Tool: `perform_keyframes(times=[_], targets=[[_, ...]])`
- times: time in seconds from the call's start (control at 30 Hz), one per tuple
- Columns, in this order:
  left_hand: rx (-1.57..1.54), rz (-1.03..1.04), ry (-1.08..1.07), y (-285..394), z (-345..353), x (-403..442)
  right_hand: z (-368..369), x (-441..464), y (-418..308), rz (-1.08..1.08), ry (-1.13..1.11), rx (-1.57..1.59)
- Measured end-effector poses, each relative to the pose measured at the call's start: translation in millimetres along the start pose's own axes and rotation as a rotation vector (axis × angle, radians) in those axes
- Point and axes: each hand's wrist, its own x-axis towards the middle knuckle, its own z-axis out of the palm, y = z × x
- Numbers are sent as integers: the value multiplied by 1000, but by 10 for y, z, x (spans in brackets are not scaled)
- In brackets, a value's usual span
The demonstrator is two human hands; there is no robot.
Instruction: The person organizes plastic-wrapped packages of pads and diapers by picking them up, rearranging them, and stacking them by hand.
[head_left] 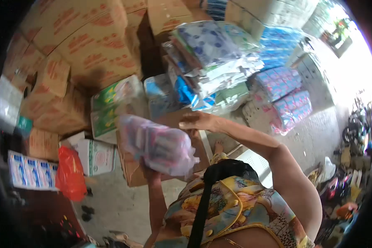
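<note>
Head view: a person in a floral top (219, 202) holds a bulging, see-through bag (161, 144) at center, amid stacked goods. The left hand (151, 171) supports the bag at its near side; its fingers are hidden by the plastic, so how tightly they close cannot be told. The right hand (200, 122) hangs just beyond the bag, fingers loosely bent and apart, with nothing visible pinched between them; whether a fingertip touches the plastic cannot be told. Pinkish contents show through the bag, too blurred to identify. The bag lies over a brown carton (132, 177) in this view, though contact between the two is unclear.

Just beyond the carton stand green packs (104, 124), with a tall pile of wrapped packs (211, 41) near the right hand. Pink and blue bundles (292, 107) sit farther right, beneath a bright blue bundle (280, 45). Large printed cartons (91, 45) rise at upper left. Below them, a red bag (70, 175) lies between a white box (97, 157) and a strip of blue-and-white packets (32, 171), near the gray floor (111, 206).
</note>
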Motion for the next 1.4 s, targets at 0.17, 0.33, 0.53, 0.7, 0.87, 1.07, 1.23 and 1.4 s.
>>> perform_keyframes(times=[0.17, 0.33, 0.53, 0.7, 0.87, 1.07, 1.23, 1.4], targets=[[637, 274, 8, 191, 528, -91, 47, 21, 84, -237, -5, 81], [591, 183, 72, 456, 782, 132, 225, 46, 12, -378, -58, 169], [1028, 103, -268, 538, 1236, 544, 129, -337, -257, -614, 53, 428], [1347, 66, -609, 38, 2197, 575, -64, -619, -62, -447, 179, 688], [1333, 159, -930, -434, 2517, 701, -223, -1021, 72, -463, 360, 898], [1642, 343, -882, -538, 2297, 694, -551, -1472, 362, -564, 468, 1087], [1446, -24, -630, -518, 1651, 715, -885, -1779, 847, -543, 603, 1226], [1537, -122, -530, -623, 1193, 807, -1421, -1966, 1536, -589, 654, 1249]])
